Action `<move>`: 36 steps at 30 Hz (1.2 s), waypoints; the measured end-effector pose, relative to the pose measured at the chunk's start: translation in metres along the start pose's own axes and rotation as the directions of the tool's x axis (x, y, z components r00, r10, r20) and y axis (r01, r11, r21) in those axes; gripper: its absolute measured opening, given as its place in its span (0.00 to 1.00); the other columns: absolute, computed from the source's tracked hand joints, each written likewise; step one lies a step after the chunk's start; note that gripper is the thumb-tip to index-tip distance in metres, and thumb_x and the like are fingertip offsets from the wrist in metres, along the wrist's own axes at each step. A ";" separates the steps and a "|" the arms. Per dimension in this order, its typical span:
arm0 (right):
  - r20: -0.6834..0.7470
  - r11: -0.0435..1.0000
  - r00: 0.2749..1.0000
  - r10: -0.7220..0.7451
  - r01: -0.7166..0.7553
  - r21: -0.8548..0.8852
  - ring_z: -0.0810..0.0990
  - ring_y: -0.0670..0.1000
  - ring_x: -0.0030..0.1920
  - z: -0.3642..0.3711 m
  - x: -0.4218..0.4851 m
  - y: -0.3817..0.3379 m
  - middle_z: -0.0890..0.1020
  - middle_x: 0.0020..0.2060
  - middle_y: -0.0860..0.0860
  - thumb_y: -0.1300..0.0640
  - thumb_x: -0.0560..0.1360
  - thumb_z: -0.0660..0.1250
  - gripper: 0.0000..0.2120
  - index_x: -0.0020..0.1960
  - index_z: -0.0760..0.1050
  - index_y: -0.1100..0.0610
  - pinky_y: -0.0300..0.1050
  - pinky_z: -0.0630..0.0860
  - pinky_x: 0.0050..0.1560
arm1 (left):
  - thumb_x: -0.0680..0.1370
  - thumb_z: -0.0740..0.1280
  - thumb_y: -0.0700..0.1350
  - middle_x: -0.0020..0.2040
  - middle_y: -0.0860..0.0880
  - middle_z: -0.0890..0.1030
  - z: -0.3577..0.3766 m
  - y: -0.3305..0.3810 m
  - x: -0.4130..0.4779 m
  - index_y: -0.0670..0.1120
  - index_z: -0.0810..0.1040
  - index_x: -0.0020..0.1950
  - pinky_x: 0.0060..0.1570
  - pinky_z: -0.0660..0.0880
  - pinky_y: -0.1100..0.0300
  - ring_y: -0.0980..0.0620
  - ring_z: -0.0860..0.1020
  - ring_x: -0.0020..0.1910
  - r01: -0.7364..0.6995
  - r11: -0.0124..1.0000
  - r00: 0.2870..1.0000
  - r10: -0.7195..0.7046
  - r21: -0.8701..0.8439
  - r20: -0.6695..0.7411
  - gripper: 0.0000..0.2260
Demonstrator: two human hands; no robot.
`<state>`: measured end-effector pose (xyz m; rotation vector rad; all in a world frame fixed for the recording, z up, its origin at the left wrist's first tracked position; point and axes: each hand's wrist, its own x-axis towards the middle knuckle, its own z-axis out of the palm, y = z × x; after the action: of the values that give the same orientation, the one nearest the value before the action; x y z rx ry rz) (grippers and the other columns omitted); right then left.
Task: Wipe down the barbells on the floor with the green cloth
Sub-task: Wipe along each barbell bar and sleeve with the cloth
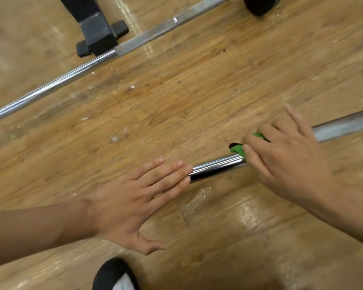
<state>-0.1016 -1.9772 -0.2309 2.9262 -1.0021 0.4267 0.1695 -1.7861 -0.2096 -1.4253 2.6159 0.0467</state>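
Observation:
A chrome barbell (216,167) lies on the wooden floor, running from the middle up to the right edge. My right hand (285,158) covers it with fingers curled over the green cloth (238,149), of which only small bits show under the fingers. My left hand (138,197) lies flat with straight fingers, its fingertips touching the bar's near end. A second, longer barbell (50,85) lies diagonally across the floor farther away, from the left edge to the top.
A black metal bench foot (96,30) stands beside the far barbell at the top. A dark object (258,5) sits at the top right. The toe of a black shoe (113,275) shows at the bottom. Wooden floor (166,97) lies between the bars.

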 end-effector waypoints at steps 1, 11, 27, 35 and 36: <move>0.014 0.996 0.997 0.081 -0.081 -0.028 0.76 0.62 0.46 -0.005 -0.005 0.007 0.78 0.40 0.56 0.49 0.84 0.54 0.18 0.48 0.79 0.55 0.63 0.63 0.74 | 0.75 0.59 0.75 0.85 0.38 0.52 -0.001 0.003 0.001 0.36 0.54 0.84 0.82 0.48 0.42 0.39 0.51 0.85 -0.004 1.000 1.000 0.004 0.004 -0.001 0.53; 0.050 0.995 0.997 -0.057 0.052 0.085 0.75 0.63 0.54 -0.005 -0.024 -0.037 0.79 0.54 0.60 0.52 0.82 0.59 0.12 0.52 0.78 0.57 0.61 0.62 0.76 | 0.77 0.56 0.75 0.85 0.37 0.51 -0.003 0.028 -0.005 0.36 0.51 0.84 0.82 0.45 0.41 0.40 0.50 0.85 -0.018 0.998 0.999 0.017 0.065 0.027 0.51; 0.043 0.994 0.997 0.067 -0.070 0.078 0.79 0.62 0.65 -0.012 -0.063 0.007 0.83 0.56 0.57 0.51 0.85 0.56 0.18 0.64 0.81 0.57 0.65 0.50 0.81 | 0.79 0.63 0.65 0.85 0.38 0.54 0.007 0.046 -0.009 0.37 0.54 0.84 0.81 0.50 0.39 0.39 0.53 0.84 -0.036 0.997 0.999 0.039 0.062 -0.038 0.44; 0.047 0.967 0.985 -0.169 0.156 0.200 0.77 0.60 0.64 0.000 -0.050 -0.065 0.81 0.60 0.56 0.56 0.83 0.60 0.15 0.66 0.77 0.57 0.60 0.61 0.78 | 0.83 0.61 0.60 0.85 0.38 0.52 0.009 0.038 -0.009 0.38 0.52 0.85 0.81 0.53 0.39 0.39 0.52 0.84 -0.027 1.000 0.997 0.027 0.008 -0.068 0.40; 0.015 0.981 0.992 -0.122 0.118 0.156 0.77 0.59 0.64 0.000 -0.051 -0.046 0.81 0.60 0.55 0.54 0.84 0.59 0.16 0.66 0.78 0.57 0.62 0.62 0.77 | 0.83 0.60 0.60 0.85 0.38 0.52 0.009 0.036 -0.008 0.38 0.52 0.85 0.81 0.53 0.40 0.39 0.53 0.84 -0.026 1.000 0.997 0.026 0.000 -0.067 0.39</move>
<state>-0.1129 -1.9100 -0.2411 3.1159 -0.8238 0.4860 0.1443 -1.7591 -0.2187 -1.4165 2.6887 0.0029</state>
